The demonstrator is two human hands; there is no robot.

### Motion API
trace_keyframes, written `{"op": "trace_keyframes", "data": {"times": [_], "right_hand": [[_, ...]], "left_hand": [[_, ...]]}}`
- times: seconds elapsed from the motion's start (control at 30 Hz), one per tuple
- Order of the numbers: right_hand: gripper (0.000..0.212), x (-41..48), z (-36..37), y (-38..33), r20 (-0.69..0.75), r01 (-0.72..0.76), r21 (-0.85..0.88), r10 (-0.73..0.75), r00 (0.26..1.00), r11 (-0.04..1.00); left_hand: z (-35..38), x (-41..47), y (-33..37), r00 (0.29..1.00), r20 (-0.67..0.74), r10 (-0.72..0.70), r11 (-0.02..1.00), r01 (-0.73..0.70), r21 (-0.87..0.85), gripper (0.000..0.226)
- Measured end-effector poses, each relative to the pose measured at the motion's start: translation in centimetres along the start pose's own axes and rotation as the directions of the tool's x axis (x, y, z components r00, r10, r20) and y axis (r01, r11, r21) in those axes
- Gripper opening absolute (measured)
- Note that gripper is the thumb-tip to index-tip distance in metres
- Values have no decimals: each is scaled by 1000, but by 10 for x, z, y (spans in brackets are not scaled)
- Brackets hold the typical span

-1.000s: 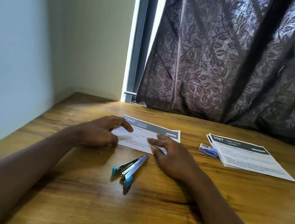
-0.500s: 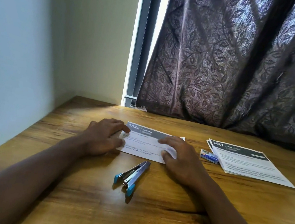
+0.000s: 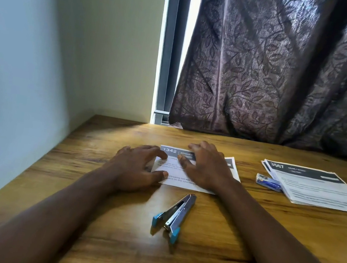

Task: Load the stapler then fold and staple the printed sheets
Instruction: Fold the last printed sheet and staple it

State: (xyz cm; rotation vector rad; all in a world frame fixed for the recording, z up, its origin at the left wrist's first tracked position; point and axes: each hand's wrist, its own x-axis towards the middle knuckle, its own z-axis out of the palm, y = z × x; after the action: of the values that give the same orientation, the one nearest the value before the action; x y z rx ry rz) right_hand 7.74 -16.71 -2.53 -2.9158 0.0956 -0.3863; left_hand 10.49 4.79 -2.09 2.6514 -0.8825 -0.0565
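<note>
A folded printed sheet [image 3: 175, 181] headed "1342" lies flat on the wooden table [image 3: 206, 258]. My left hand [image 3: 135, 166] presses on its left end, fingers spread. My right hand [image 3: 205, 167] lies palm down across the sheet's middle, covering much of the print. A metal stapler [image 3: 175, 215] with blue tips lies closer to me, just in front of the sheet, untouched. A stack of printed sheets [image 3: 316, 188] headed "3567" rests at the right, with a small blue box of staples [image 3: 269, 182] against its left edge.
A pale wall [image 3: 18, 87] runs along the table's left side. A dark leaf-patterned curtain [image 3: 288, 69] hangs behind the table's far edge, beside a bright window gap [image 3: 169, 64].
My right hand has slid from the sheet's right front corner up and left over its middle. My left hand has shifted slightly onto the sheet's left end. The stapler has stayed put.
</note>
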Motion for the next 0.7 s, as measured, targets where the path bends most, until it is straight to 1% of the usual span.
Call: {"op": "trace_keyframes", "data": {"times": [0.13, 0.23, 0.33, 0.53, 0.57, 0.6, 0.63, 0.7], "right_hand": [[68, -3, -1, 6, -41, 16, -42, -18, 999, 999], [70, -3, -2, 9, -35, 11, -66, -13, 999, 998], [70, -4, -2, 10, -49, 4, -47, -6, 999, 999], [57, -8, -1, 11, -89, 16, -7, -16, 996, 1000], [55, -8, -1, 10, -107, 24, -10, -25, 994, 1000], [54, -9, -1, 10, -130, 34, -10, -35, 991, 999], [54, -10, -1, 9, -152, 45, 0, -44, 987, 999], [51, -11, -1, 9, -179, 59, 49, -49, 983, 997]], "left_hand": [[-4, -4, 6, 999, 44, -21, 1000, 22, -18, 74], [-5, -5, 8, 998, 62, -22, 999, 24, -31, 75], [-6, -6, 7, 997, 78, -15, 999, 18, -32, 75], [-5, -7, 5, 996, 87, -9, 999, 13, -43, 79], [-5, -8, 6, 998, 56, -4, 998, 8, -59, 80], [-6, -8, 8, 1000, -4, 5, 998, -6, -62, 81], [-7, -9, 10, 996, -91, 26, 998, -31, -47, 81], [-12, -10, 18, 954, -271, 125, 991, -132, -7, 72]]}}
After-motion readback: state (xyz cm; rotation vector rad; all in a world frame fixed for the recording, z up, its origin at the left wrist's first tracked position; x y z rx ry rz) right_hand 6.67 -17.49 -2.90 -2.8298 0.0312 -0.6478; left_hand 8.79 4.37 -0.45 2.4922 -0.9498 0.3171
